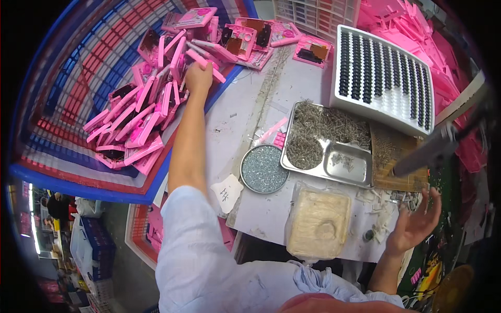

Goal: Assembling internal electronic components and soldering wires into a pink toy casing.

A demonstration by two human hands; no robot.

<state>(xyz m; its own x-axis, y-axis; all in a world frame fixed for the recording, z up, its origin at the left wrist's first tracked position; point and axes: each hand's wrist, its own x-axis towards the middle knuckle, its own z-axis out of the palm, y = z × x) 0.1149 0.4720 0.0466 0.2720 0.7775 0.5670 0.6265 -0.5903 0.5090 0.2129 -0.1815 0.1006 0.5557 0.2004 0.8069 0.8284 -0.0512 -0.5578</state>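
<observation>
My left hand point(199, 79) reaches far forward, closed on the edge of a flat pink plastic case point(218, 74). Under and around it lies a heap of similar pink cases point(136, 128), some showing black and brown inner parts, in a large red, white and blue basket point(83, 177). My right hand point(416, 224) is raised over the right edge of the table, fingers apart and nothing in it. Below that hand are small white pieces point(377, 208) strewn on the table. A metal tray point(355, 180) with heaps of small springs point(305, 151) lies nearby.
A round dish of tiny metal parts point(264, 169) stands mid-table, beside a wrapped yellowish block point(319, 221). Behind the metal tray is a white foam tray point(383, 78) with rows of black parts. A dark tool arm point(430, 150) juts in from the right. Pink pieces point(399, 26) pile up behind.
</observation>
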